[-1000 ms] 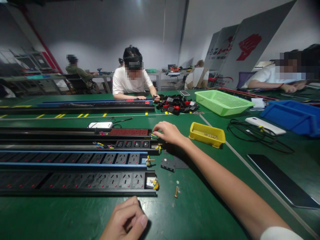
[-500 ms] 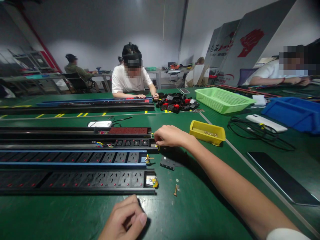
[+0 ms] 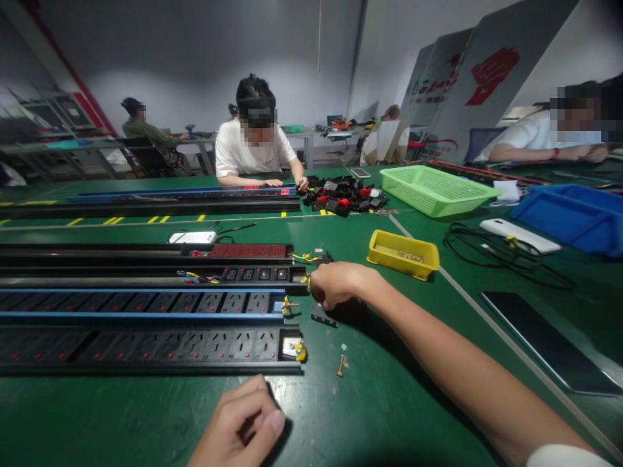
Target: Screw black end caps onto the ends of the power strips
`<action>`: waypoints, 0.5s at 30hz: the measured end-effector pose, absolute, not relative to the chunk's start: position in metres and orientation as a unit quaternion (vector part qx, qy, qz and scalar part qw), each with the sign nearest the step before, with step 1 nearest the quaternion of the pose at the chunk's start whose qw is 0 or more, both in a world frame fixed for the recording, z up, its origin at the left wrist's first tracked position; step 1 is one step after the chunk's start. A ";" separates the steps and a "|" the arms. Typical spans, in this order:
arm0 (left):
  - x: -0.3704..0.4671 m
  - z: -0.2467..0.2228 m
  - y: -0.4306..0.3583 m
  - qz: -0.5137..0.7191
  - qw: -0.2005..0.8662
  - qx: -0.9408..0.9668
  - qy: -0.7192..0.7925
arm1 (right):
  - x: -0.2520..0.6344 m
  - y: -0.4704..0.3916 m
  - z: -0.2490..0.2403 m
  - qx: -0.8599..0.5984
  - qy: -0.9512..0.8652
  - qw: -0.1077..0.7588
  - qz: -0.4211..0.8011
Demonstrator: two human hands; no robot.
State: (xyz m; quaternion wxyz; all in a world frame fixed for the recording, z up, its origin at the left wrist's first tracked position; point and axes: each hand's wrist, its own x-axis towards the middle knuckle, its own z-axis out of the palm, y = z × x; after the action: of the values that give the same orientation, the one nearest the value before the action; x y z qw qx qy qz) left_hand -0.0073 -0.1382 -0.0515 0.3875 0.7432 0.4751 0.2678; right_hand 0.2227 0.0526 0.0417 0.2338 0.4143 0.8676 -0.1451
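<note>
Several long power strips lie side by side on the green table, ends facing right. My right hand is just beyond the end of the black strip with black sockets. Its fingers are bent down and closed, and whatever they hold is hidden. Beneath it sits a black end cap; another black piece shows behind. My left hand rests on the table, loosely curled and holding nothing, in front of the nearest black strip. A yellow wire with a bolt sticks out of the blue strip.
A brass bolt lies near the strip ends. Further right are a yellow bin of small metal parts, coiled cable, a dark tablet-like slab, a green basket and a blue bin. A co-worker sits opposite.
My right hand has shifted right and slightly toward me, uncovering the yellow wire and black piece behind it. My left hand stays in place.
</note>
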 end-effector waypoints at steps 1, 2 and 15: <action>-0.007 -0.052 -0.138 0.267 0.385 0.745 0.475 | 0.223 0.052 0.042 0.416 0.866 0.237 -0.145; -0.007 -0.052 -0.138 0.267 0.382 0.746 0.476 | 0.223 0.051 0.043 0.414 0.866 0.238 -0.144; -0.004 -0.043 -0.139 0.267 0.380 0.745 0.479 | 0.207 0.040 0.036 0.278 0.952 -0.045 -0.121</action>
State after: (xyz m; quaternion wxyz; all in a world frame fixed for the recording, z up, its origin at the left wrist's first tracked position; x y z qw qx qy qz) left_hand -0.0036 -0.1391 -0.0435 0.3803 0.7449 0.4789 0.2668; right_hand 0.2070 0.0404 0.0362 -0.0451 0.2782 0.9518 -0.1211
